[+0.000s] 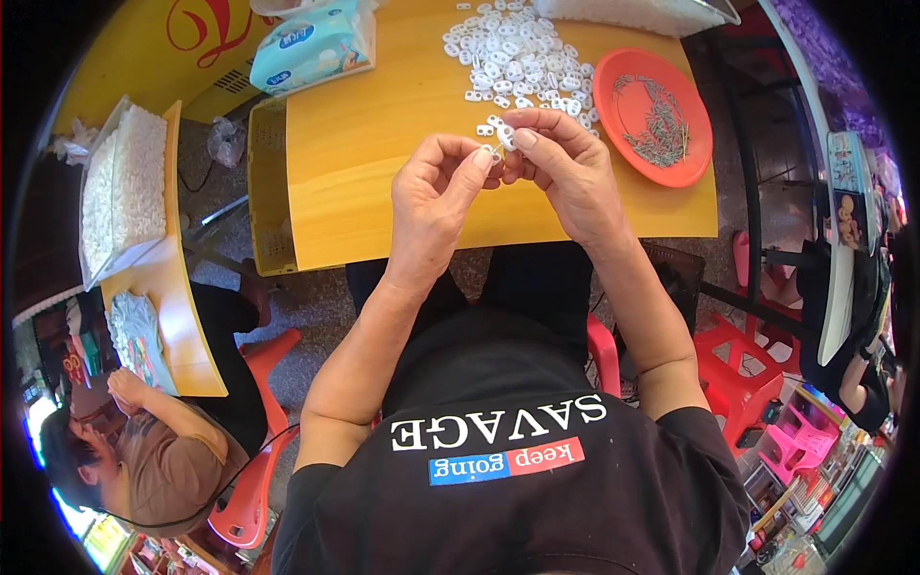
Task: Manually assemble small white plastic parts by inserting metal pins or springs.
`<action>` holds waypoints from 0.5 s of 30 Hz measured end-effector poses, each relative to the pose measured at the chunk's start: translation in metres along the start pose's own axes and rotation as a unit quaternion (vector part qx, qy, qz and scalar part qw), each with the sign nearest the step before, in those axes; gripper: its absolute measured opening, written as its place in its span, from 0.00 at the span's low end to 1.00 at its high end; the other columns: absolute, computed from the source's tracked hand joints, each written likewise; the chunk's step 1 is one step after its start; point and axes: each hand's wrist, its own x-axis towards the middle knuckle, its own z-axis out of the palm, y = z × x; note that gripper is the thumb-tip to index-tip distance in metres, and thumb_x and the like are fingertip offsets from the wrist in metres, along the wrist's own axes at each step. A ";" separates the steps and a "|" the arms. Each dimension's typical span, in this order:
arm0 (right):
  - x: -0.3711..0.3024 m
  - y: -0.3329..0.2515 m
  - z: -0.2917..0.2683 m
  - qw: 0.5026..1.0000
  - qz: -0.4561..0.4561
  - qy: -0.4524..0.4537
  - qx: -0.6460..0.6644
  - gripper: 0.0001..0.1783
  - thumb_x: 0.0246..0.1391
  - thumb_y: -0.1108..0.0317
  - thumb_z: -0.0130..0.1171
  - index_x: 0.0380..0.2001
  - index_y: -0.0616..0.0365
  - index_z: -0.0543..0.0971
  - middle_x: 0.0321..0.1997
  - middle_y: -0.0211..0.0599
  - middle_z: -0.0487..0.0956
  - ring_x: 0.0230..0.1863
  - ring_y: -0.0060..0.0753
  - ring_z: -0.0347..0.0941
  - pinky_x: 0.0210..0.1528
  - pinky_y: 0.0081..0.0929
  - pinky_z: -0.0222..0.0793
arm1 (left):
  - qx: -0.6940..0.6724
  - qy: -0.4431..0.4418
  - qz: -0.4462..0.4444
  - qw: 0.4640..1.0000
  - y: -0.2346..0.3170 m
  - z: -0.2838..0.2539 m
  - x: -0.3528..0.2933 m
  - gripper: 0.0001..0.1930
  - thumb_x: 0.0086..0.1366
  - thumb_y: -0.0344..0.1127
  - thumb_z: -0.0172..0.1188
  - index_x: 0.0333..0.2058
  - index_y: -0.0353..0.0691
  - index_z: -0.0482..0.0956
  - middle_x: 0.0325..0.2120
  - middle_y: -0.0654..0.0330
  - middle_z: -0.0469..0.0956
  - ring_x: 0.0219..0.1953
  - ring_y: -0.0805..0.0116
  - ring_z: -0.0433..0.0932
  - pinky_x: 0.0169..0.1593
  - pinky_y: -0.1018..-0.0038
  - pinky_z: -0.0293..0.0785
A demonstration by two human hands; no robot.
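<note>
My left hand (431, 196) and my right hand (575, 177) meet over the near half of the yellow table (374, 172), thumbs and forefingers pinched. Between the right fingertips is a small white plastic piece with holes (506, 139). The left fingertips close on a tiny pale part, touching or nearly touching that piece; its kind is too small to make out. Just beyond the hands spreads a loose pile of white oval two-holed pieces (517, 62). To their right, a red plastic plate (702, 120) holds many thin grey metal pins (661, 129).
A tissue pack (316, 48) sits at the far left table corner, and a clear tray of white pieces (642, 11) at the far edge. A yellow crate (273, 192) is beside the table. Leftward, another person (163, 455) sits at a side table. Red stools (733, 369) stand at right.
</note>
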 end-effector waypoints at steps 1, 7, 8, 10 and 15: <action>0.000 0.000 0.000 1.000 0.000 0.000 0.000 0.12 0.61 0.70 0.58 0.46 0.63 0.78 0.33 0.29 0.78 0.34 0.18 0.75 0.39 0.20 0.75 | 0.006 -0.001 -0.007 1.000 0.000 0.000 0.000 0.06 0.67 0.30 0.58 0.38 0.33 0.74 0.32 0.61 0.78 0.35 0.76 0.78 0.43 0.77 0.75; -0.001 -0.003 -0.001 0.997 -0.014 -0.001 -0.073 0.12 0.61 0.69 0.57 0.45 0.64 0.79 0.33 0.29 0.78 0.34 0.17 0.74 0.39 0.19 0.74 | 0.030 -0.005 0.009 0.999 -0.003 -0.001 0.001 0.07 0.67 0.31 0.57 0.39 0.34 0.74 0.32 0.58 0.80 0.36 0.70 0.79 0.45 0.75 0.75; 0.000 -0.002 -0.002 0.994 -0.033 -0.003 -0.103 0.12 0.61 0.69 0.57 0.45 0.64 0.79 0.33 0.29 0.78 0.33 0.17 0.74 0.38 0.18 0.74 | 0.030 -0.005 0.009 0.999 -0.003 0.000 0.001 0.07 0.67 0.31 0.57 0.39 0.34 0.74 0.32 0.58 0.80 0.36 0.70 0.79 0.45 0.75 0.75; 0.000 -0.001 -0.001 0.990 -0.052 -0.006 -0.133 0.12 0.61 0.69 0.57 0.45 0.64 0.79 0.33 0.28 0.78 0.33 0.16 0.74 0.37 0.18 0.73 | 0.054 -0.001 0.009 0.998 -0.003 0.000 0.000 0.07 0.67 0.31 0.58 0.38 0.33 0.75 0.32 0.58 0.79 0.35 0.71 0.79 0.44 0.75 0.75; 0.001 0.001 0.001 0.968 -0.106 0.002 -0.228 0.10 0.61 0.72 0.56 0.43 0.62 0.81 0.33 0.28 0.78 0.31 0.15 0.72 0.32 0.16 0.72 | 0.083 0.003 0.007 0.997 -0.001 -0.003 0.001 0.07 0.67 0.31 0.59 0.38 0.33 0.76 0.30 0.60 0.79 0.34 0.74 0.77 0.43 0.76 0.74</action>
